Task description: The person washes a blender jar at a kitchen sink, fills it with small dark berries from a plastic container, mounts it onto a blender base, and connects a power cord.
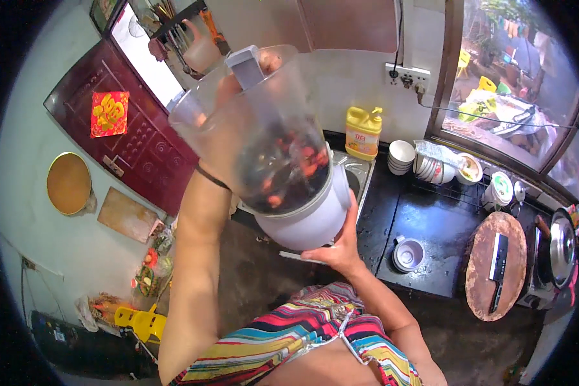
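A large clear plastic jug (pixel 275 130) with a pale grey base (pixel 301 224) is raised, tilted, in front of me. Dark and red patches show in its lower part; whether they are contents or reflections I cannot tell. My left hand (pixel 227 91), partly hidden by the cloudy wall, grips the jug near the rim, beside a grey plastic piece (pixel 247 67). Under the base, my right hand (pixel 340 246) supports it with thumb and fingers spread around it. Behind the jug, a steel sink (pixel 366 176) shows in part.
On the black counter (pixel 381 207) stand a yellow pump bottle (pixel 363 132), stacked bowls (pixel 400 157), a small grey cup (pixel 408 255) and a round wooden board (pixel 482 270) bearing a cleaver (pixel 499 265). A lidded pan (pixel 562 246) sits at far right, a dark red door (pixel 140 140) at left.
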